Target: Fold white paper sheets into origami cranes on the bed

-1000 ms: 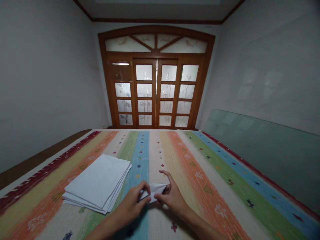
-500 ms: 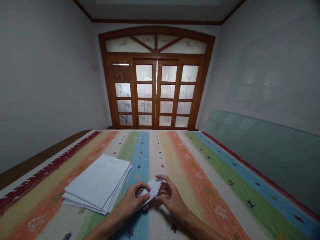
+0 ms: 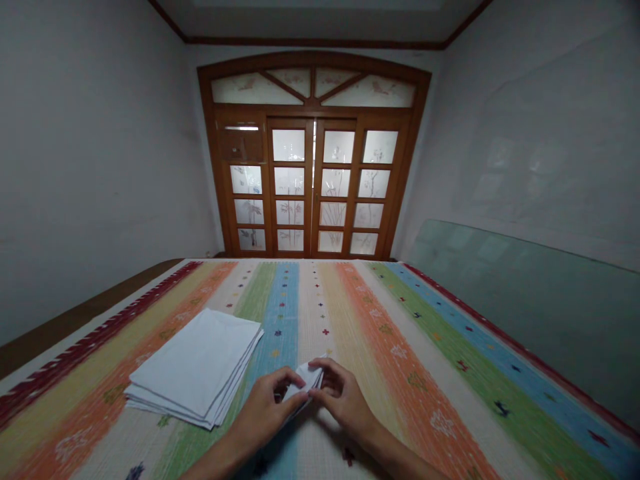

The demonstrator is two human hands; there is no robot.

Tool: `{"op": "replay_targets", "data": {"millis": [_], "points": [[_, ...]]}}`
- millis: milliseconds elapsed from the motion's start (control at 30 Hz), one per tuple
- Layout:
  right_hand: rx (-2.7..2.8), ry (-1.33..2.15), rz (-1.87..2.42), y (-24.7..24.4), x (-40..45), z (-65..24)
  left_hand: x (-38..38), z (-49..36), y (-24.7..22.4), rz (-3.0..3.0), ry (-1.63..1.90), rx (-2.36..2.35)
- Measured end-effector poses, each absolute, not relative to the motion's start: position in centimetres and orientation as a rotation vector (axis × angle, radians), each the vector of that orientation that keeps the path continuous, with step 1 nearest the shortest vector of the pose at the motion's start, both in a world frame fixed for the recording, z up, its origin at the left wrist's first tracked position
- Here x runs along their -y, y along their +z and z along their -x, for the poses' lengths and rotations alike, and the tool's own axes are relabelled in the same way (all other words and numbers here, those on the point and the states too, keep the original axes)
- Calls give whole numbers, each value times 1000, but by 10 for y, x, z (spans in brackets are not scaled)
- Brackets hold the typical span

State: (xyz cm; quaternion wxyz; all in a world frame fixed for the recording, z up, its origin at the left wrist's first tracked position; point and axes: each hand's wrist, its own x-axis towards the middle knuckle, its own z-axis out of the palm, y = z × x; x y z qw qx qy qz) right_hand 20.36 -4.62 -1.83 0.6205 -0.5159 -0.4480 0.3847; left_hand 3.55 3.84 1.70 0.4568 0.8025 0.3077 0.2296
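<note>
Item: one small folded white sheet point(image 3: 304, 387), held together between left hand point(image 3: 266, 408) and right hand point(image 3: 344, 399), just above a striped bedspread point(image 3: 415, 393), with a stack of folded white sheets point(image 3: 195, 368) near the left hand.

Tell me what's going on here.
A person holds a small folded white sheet between the left hand and the right hand, over a striped woven cover. A stack of folded white sheets lies on the cover to the left of the hands, not touching them.
</note>
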Motion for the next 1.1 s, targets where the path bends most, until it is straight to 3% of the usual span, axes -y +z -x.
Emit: {"op": "replay_targets", "data": {"millis": [1100], "points": [[967, 904, 1090, -18, 49, -192, -31, -46, -5, -1507, 631, -585]]}}
